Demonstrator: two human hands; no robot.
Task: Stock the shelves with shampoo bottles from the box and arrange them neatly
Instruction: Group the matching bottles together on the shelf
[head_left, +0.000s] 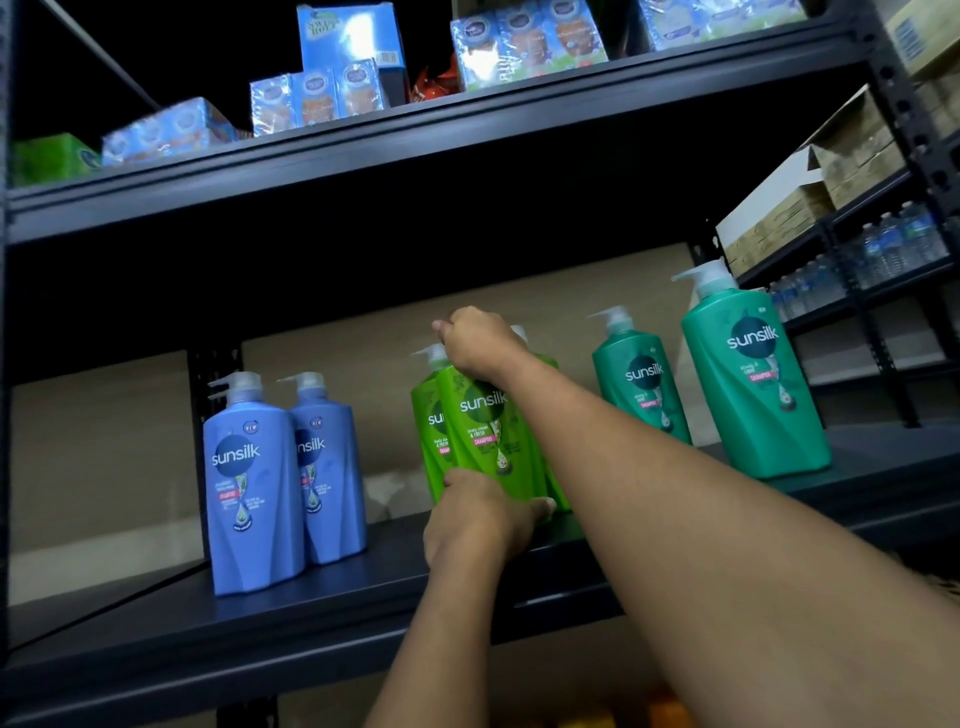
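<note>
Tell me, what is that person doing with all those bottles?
A person is putting shampoo on a dark shelf. The right hand grips the top of the front light green bottle, and the left hand holds it near the bottom. More light green bottles stand close behind it. Two blue bottles stand to the left, and two teal bottles stand to the right.

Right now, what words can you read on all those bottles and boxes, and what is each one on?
"sunsilk": front blue bottle, front light green bottle, both teal bottles.
"NEW": badge on the front blue bottle.
"SHAMPOO": pink strip on the front light green bottle.
Small print on the bottles: too small.
Blue cartons on the upper shelf: blurred, unreadable.
</note>
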